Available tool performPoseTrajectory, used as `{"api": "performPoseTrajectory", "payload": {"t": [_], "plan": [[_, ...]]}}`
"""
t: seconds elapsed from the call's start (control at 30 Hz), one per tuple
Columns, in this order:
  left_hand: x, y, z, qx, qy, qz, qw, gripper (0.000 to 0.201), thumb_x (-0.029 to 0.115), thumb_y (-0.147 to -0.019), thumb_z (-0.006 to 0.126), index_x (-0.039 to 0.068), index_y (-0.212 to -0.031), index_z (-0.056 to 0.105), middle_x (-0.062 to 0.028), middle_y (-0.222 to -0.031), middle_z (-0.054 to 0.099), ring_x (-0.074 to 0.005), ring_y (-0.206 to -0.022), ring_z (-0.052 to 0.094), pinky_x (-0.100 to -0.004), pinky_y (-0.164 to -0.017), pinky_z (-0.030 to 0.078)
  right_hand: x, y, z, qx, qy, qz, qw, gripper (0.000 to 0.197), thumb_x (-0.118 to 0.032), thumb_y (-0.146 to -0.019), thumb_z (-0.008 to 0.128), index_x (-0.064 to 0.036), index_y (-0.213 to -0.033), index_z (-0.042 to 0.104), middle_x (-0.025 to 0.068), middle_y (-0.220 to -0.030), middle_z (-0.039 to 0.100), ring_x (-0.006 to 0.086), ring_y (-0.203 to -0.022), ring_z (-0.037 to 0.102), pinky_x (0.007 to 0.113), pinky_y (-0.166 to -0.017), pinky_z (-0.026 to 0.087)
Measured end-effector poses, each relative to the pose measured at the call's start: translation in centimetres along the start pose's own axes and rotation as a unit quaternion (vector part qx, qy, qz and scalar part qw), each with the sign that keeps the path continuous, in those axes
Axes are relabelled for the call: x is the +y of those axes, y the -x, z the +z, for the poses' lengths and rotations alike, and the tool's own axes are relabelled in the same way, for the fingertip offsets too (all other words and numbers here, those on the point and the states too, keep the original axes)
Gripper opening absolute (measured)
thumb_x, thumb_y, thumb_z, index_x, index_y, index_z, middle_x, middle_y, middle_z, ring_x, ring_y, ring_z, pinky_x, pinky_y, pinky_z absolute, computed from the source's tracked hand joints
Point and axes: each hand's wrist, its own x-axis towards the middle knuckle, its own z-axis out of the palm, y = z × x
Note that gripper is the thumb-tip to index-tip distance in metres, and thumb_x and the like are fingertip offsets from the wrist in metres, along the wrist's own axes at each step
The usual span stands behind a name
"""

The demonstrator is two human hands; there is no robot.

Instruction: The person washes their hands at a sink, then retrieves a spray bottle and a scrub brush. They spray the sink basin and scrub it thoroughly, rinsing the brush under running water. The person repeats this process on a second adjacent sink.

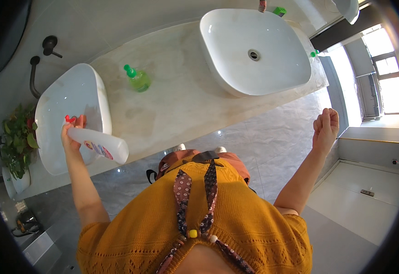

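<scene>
My left hand is wrapped round the neck of a whitish plastic bottle with a red cap. The bottle lies tilted on its side, its base toward the right and its cap end over the left white basin. Out to the right, my right hand is raised in the air over the floor, its fingers curled into a fist. Nothing shows in that fist, though its inside is hidden. On the counter between the basins stands a green soap pump bottle.
A second white basin with a round drain sits at the counter's right end. A black wall tap hangs by the left basin, near a leafy potted plant. The stone counter runs across ahead. A small green object stands behind the right basin.
</scene>
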Motion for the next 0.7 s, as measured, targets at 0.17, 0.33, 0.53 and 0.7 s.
{"api": "performPoseTrajectory", "payload": {"t": [0.17, 0.33, 0.53, 0.7], "plan": [[-0.8, 3.1, 2.7, 0.024, -0.036, 0.05, 0.998, 0.039, 0.003, -0.068, 0.048, 0.0, -0.107, 0.043, -0.0174, -0.103, 0.048, -0.0347, -0.1, 0.047, -0.0393, -0.09, 0.042, 1.2, -3.0, -3.7, 0.024, -0.009, -0.008, 1.0, 0.009, -0.007, -0.083, 0.054, -0.0082, -0.078, 0.047, -0.0055, -0.055, 0.036, 0.0014, -0.04, 0.022, 0.019, -0.036, 0.016], [0.8, 5.3, 2.0, 0.075, -0.127, 0.078, 0.986, 0.042, 0.003, -0.068, 0.049, 0.001, -0.109, 0.044, -0.0124, -0.1, 0.053, -0.0237, -0.087, 0.05, -0.0329, -0.077, 0.045, 0.7, -7.1, -9.1, 0.023, 0.006, -0.026, 0.999, 0.009, -0.007, -0.083, 0.055, -0.0084, -0.077, 0.048, -0.0061, -0.054, 0.037, 0.0019, -0.04, 0.023, 0.019, -0.036, 0.016], [-3.8, 11.8, 13.9, 0.028, -0.341, 0.124, 0.932, 0.047, 0.002, -0.066, 0.048, 0.005, -0.113, 0.047, -0.0074, -0.103, 0.051, -0.0145, -0.08, 0.05, -0.025, -0.07, 0.042, -0.1, -13.1, -15.2, 0.031, 0.006, -0.027, 0.999, 0.01, -0.008, -0.083, 0.055, -0.0086, -0.076, 0.047, -0.0064, -0.052, 0.034, 0.0011, -0.039, 0.022, 0.019, -0.036, 0.014], [-9.7, 19.0, 26.1, -0.067, -0.373, 0.163, 0.911, 0.055, 0.007, -0.063, 0.052, 0.006, -0.117, 0.042, -0.0055, -0.103, 0.049, -0.0128, -0.078, 0.049, -0.0216, -0.069, 0.039, 1.1, -18.2, -14.8, -0.019, -0.015, -0.027, 0.999, 0.008, -0.007, -0.082, 0.055, -0.0074, -0.078, 0.048, -0.0059, -0.052, 0.036, 0.0012, -0.039, 0.023, 0.019, -0.036, 0.015]]}}
